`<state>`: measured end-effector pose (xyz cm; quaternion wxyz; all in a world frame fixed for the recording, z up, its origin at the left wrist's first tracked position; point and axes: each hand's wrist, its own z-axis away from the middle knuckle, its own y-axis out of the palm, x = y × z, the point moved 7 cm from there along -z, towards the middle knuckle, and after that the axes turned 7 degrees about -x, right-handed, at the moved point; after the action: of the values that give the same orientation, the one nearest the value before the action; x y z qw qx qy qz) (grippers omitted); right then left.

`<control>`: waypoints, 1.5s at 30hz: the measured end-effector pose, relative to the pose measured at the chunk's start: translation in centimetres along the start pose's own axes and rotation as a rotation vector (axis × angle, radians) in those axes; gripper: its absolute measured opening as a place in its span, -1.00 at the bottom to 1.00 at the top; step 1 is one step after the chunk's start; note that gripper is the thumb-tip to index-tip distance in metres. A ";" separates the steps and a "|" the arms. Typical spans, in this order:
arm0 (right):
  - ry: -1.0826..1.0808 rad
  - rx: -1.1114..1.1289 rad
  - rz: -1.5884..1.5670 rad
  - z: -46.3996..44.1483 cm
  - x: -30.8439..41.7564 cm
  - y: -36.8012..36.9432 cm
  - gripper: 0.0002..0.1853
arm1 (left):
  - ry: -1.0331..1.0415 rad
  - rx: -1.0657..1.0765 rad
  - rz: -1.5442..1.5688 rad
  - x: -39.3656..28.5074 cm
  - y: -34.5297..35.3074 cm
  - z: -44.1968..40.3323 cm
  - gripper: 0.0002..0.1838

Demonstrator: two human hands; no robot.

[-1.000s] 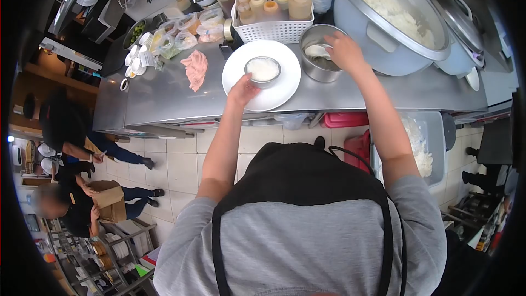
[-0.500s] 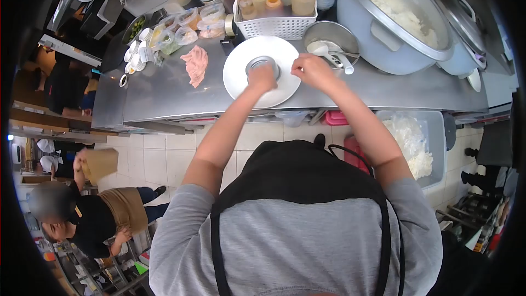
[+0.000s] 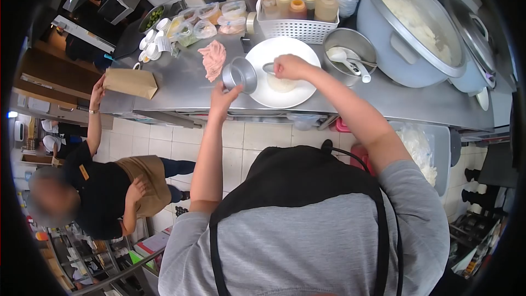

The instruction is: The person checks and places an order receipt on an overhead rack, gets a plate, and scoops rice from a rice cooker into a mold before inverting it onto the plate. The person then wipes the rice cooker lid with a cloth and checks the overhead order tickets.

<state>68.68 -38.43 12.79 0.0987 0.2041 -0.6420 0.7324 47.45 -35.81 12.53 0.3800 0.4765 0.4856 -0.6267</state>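
Steel table [image 3: 175, 90], top of frame. Left hand [image 3: 222, 100] pinches metal mold [image 3: 240, 75], left of plate [image 3: 302, 95]; right hand [image 3: 292, 67] has fingers curled around small metal piece [image 3: 268, 68] by rice [image 3: 281, 84], upper center. Lifting straight up, slowly, should keep rice whole.

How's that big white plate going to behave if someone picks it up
The white plate looks smooth and rigid, so it probably won't bend but could feel slippery. The rice on it seems uncontained, so tilting might make it slide or crumble.
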 end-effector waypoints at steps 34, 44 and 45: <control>0.833 -0.761 -1.719 36.3 -5.6 5.8 -0.57 | -0.081 0.738 -0.139 -8.3 31.2 -6.1 -0.76; 1.113 -1.537 -1.451 60.2 -11.7 1.4 -0.56 | 0.427 0.453 -0.250 -9.8 30.4 -10.9 -0.86; 1.104 -1.657 -1.398 62.0 -12.8 0.9 -0.57 | 0.629 0.365 -0.339 -11.0 30.1 -10.1 -0.76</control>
<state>90.51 -97.85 12.29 0.8326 0.0421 -0.5385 -0.1224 80.84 -33.08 14.98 0.0131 0.6179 0.5307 -0.5800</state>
